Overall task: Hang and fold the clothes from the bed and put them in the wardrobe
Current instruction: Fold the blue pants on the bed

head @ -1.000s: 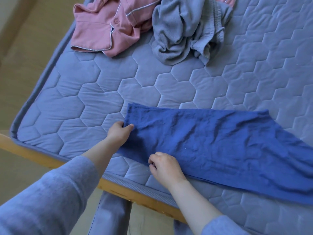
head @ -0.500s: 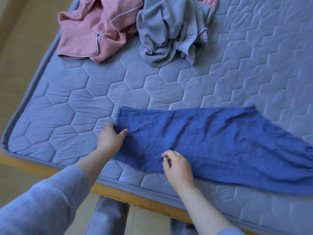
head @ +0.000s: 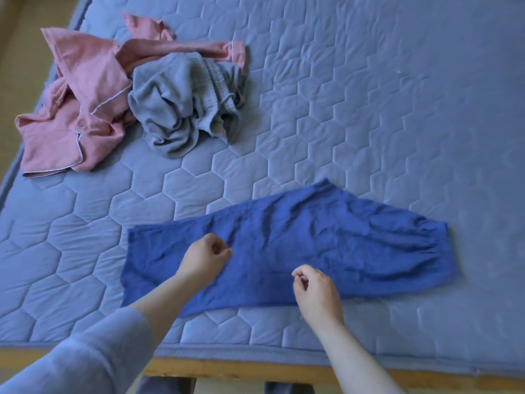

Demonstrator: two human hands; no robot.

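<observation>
Left hand (head: 203,258): fingers curled loosely, over the blue trousers (head: 312,245); whether it pinches cloth I cannot tell.
Right hand (head: 315,291): curled likewise, at the near edge (grip unclear).
Trousers: flat on the mattress (head: 369,109), beneath both hands.
Pink garment (head: 79,109), grey garment (head: 181,103): crumpled, well beyond the left hand.

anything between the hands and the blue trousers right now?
Nothing visible. Both the left hand and right hand sit loosely curled directly over the blue trousers, which lie flat on the mattress. The pink top and grey garment lie well clear, further back.
</observation>
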